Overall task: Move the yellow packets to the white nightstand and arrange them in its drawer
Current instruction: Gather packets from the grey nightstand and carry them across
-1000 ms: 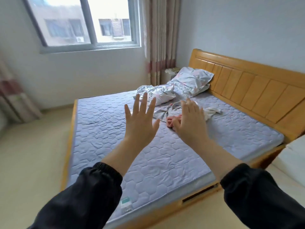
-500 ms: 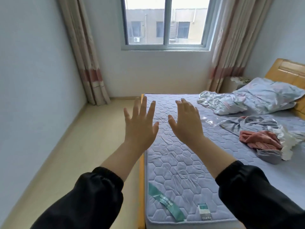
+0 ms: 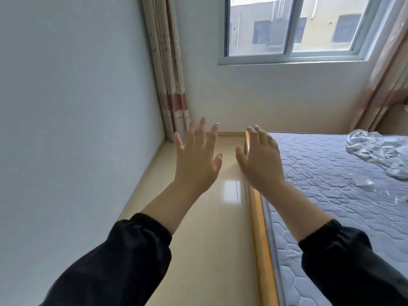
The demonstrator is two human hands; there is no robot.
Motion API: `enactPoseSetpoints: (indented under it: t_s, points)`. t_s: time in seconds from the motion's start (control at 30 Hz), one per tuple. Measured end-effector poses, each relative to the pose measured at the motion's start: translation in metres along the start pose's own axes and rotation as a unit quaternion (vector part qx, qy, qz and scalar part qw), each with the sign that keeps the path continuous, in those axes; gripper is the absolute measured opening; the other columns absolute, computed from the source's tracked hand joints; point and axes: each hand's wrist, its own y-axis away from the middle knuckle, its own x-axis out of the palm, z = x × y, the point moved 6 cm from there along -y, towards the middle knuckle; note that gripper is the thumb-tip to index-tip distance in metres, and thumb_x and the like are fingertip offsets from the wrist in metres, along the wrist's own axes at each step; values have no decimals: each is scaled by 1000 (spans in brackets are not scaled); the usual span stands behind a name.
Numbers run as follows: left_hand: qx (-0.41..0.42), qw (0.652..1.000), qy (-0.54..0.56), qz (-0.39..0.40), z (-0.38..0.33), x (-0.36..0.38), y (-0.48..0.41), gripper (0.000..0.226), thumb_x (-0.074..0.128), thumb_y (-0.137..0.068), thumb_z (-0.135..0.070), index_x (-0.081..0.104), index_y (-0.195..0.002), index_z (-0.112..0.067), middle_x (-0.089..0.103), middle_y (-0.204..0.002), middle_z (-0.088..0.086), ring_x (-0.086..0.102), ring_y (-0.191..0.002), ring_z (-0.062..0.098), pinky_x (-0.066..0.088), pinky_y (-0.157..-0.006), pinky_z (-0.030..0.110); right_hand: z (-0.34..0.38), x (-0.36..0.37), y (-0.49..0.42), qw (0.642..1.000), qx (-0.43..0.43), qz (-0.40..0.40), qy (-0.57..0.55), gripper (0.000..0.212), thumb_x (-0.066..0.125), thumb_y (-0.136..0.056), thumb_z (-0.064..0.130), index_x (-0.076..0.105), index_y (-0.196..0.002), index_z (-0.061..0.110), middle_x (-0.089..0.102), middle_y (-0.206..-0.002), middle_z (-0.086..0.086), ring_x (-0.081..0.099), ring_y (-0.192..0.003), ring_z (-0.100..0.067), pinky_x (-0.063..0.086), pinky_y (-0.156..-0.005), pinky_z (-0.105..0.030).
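Observation:
No yellow packet and no white nightstand shows in the head view. My left hand (image 3: 195,157) is raised in front of me with its fingers spread and straight, holding nothing. My right hand (image 3: 260,160) is raised beside it, fingers straight and close together, also holding nothing. Both hands hover in the air over the strip of floor beside the bed and touch nothing. Black sleeves cover both forearms up to the wrists.
A bed with a blue quilted mattress (image 3: 331,184) and a wooden frame (image 3: 259,228) fills the right. Crumpled bedding (image 3: 379,153) lies at its far right. A narrow glossy floor strip (image 3: 209,217) runs between bed and left wall (image 3: 77,129). A curtain (image 3: 170,74) and window (image 3: 291,27) stand ahead.
The view has swung further left: the headboard, pillow and clothes have left the frame, and the left wall and floor strip now fill it. Both hands stay raised and empty.

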Motion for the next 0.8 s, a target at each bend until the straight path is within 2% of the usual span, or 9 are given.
enactPoseSetpoints:
  t_s: [0.2,0.33,0.5,0.6,0.73,0.8]
  points:
    - [-9,1000,8,-7,109,47,-86,66,35,-90,-41,24,-150,-16,19,-158,12,13,-147,33,16,-108,66,40,90,-105,1000,-13,20,1,58,43,-92,38,37,-140,6,38,-147,-15,33,-136,-31,26,-113,-46]
    - [-6,1000,8,-2,172,99,-143,67,23,-88,-44,24,-150,-17,20,-158,12,13,-146,33,17,-108,66,62,160,-175,999,-21,24,7,58,47,-94,37,36,-142,7,36,-149,-13,30,-138,-29,24,-114,-46]
    - [20,1000,13,-20,259,170,-237,65,23,-89,-44,16,-149,-19,20,-158,12,14,-146,34,18,-108,66,87,249,-280,999,-20,20,22,58,44,-94,38,33,-143,8,33,-150,-12,27,-140,-28,22,-116,-45]
    - [36,999,37,-16,310,207,-306,65,24,-89,-44,18,-149,-19,19,-158,12,12,-147,33,16,-109,65,96,295,-353,999,2,16,34,59,42,-95,39,33,-143,8,33,-150,-13,27,-140,-29,22,-116,-45]
    - [82,996,44,2,357,252,-397,63,27,-88,-42,22,-146,-19,23,-156,13,16,-146,34,20,-106,67,92,343,-443,998,36,19,53,70,19,-88,51,34,-142,8,34,-149,-13,29,-139,-29,25,-115,-46]
    - [95,994,43,10,372,275,-441,63,29,-88,-42,25,-146,-18,25,-155,15,18,-145,36,21,-106,67,80,363,-482,997,53,15,57,73,17,-86,51,36,-141,7,36,-148,-14,32,-138,-31,27,-113,-47]
